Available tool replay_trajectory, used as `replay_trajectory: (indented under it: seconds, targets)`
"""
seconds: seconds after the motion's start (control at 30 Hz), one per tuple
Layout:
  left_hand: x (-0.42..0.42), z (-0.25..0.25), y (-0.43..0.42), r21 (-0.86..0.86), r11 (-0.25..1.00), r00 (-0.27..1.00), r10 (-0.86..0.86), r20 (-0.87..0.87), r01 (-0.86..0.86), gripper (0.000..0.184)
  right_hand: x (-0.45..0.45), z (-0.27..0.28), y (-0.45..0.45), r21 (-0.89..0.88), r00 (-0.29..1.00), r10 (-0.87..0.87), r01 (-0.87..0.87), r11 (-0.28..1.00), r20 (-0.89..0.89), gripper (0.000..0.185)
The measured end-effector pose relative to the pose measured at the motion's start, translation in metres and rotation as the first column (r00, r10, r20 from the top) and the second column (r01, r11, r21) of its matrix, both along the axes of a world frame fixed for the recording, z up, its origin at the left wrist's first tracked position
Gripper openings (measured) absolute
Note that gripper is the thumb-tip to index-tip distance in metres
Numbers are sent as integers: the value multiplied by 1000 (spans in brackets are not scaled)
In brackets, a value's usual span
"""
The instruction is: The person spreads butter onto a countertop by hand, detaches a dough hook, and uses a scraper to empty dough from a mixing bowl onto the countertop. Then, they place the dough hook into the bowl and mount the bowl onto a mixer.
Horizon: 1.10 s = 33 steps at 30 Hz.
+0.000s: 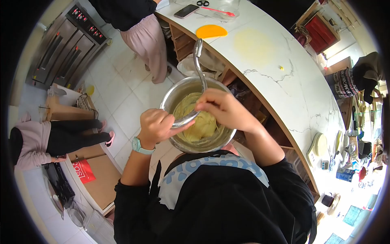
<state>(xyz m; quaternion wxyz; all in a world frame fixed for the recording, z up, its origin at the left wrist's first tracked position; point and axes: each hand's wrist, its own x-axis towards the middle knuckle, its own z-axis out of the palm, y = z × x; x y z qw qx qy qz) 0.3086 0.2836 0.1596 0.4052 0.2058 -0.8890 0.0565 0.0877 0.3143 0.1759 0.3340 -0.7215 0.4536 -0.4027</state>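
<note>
A large steel mixing bowl is against my lap, with pale yellow dough inside. Over it I hold a curved metal dough hook, whose upper end rises past the bowl's far rim towards the counter. My left hand, with a pale watch on the wrist, is closed around the hook's lower curve at the bowl's left side. Above the dough, my right hand has its fingers pinched against the middle of the hook. Its fingertips partly hide the metal there.
On the marble counter lie a yellow scraper, a phone and a red spatula. People stand at the far left, beyond the bowl and at the right. A deck oven is at upper left.
</note>
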Motion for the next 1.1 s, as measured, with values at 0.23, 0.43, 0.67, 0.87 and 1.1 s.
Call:
replay_trajectory:
  seconds: [0.23,0.43,0.67,0.87,1.1]
  targets:
    - [1,5,0,-48,999,999,14,35,-12,57,-14,0,-9,8,971,149,-150,989,-188,16]
    - [-1,1,2,-8,1000,1000,15,-12,-15,59,-5,-4,-5,138,980,169,-183,973,108,19]
    - [1,14,13,103,993,994,-41,-99,51,56,-22,0,-12,239,872,343,-437,867,350,25]
    - [2,19,23,137,988,993,-52,-103,66,56,-35,10,-17,330,883,321,-434,838,344,15]
    - [15,16,31,182,980,987,104,-123,-80,51,-50,-29,-30,381,847,-146,-71,922,511,15]
